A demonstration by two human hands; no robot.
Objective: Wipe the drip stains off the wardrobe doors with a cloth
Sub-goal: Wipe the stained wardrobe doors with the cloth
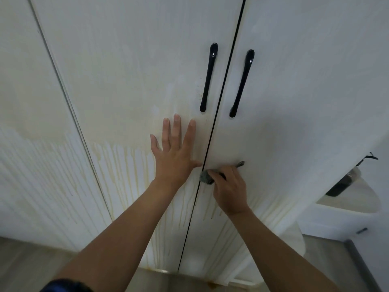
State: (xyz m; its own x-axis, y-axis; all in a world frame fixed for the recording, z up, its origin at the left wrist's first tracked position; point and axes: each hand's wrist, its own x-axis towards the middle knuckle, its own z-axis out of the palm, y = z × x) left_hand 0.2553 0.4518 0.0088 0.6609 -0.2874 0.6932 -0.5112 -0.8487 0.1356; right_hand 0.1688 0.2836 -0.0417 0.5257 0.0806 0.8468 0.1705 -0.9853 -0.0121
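Note:
White wardrobe doors [130,85] fill the view, with two black handles [208,76] on either side of the centre gap. Yellowish drip stains [124,165] run down the lower half of the doors. My left hand [174,152] lies flat on the left door, fingers spread, holding nothing. My right hand [230,188] presses a bunched grey cloth [205,177] against the right door, right beside the gap and below the handles. Most of the cloth is hidden under my fingers.
A rounded white corner shelf [362,204] juts out at the right and bears a dark object. A third door panel [31,102] stands at the left. Wood-look floor [25,264] shows along the bottom.

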